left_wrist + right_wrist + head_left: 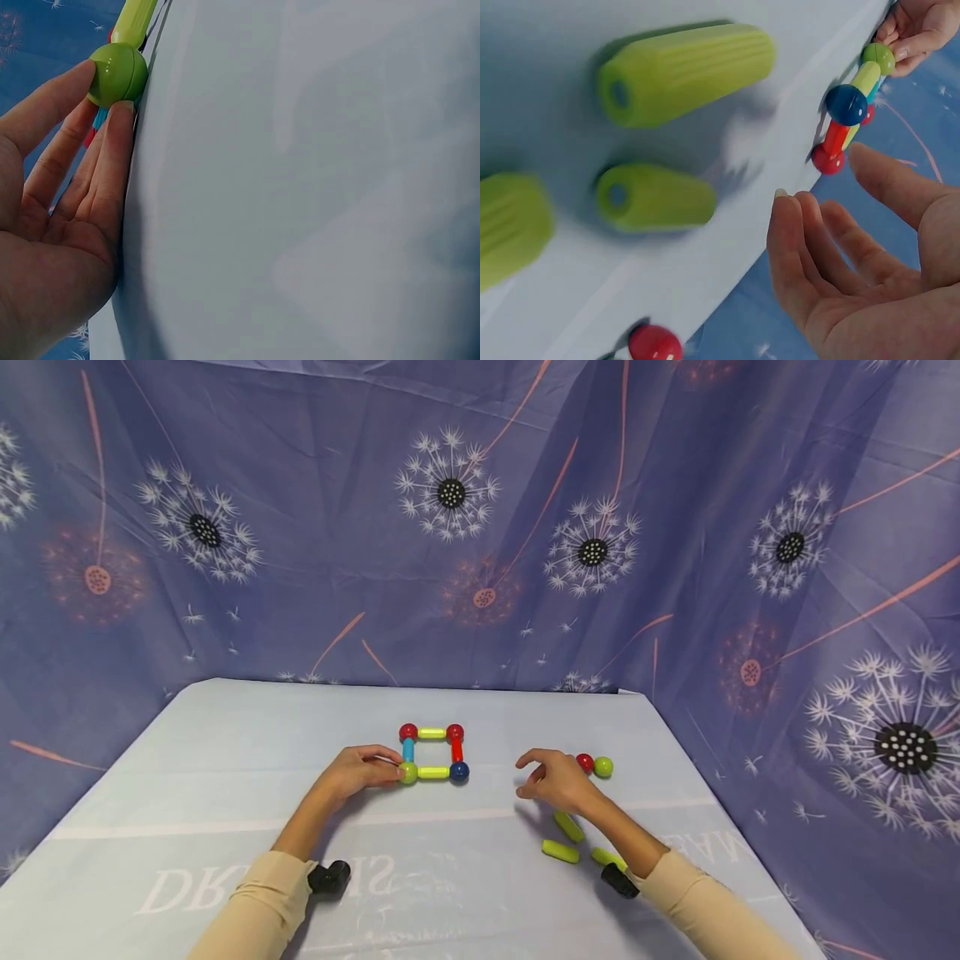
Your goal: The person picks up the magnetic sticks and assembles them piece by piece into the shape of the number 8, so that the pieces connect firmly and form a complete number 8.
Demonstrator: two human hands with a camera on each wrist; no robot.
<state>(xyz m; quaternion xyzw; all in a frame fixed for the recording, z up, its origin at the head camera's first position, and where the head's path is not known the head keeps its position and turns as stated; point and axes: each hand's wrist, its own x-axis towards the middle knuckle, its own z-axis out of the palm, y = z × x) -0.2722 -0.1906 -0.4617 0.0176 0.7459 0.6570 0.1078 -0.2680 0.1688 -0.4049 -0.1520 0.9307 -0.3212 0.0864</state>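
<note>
A square frame of magnetic rods and balls lies flat on the table. Its corners are two red balls (454,732) at the back, a dark blue ball (459,772) at front right and a green ball (408,772) at front left. Two yellow-green rods (433,772), a red rod (457,750) and a blue rod (408,751) join them. My left hand (362,774) pinches the green corner ball between thumb and fingertips. My right hand (557,780) hovers over the table right of the frame, fingers loosely bent, nothing between them.
Loose yellow-green rods (561,851) lie below and beside my right hand, one partly behind the right wrist. A loose red ball (585,763) and a green ball (603,767) sit just beyond that hand. A purple dandelion-print curtain (337,527) borders the white-covered table (247,735).
</note>
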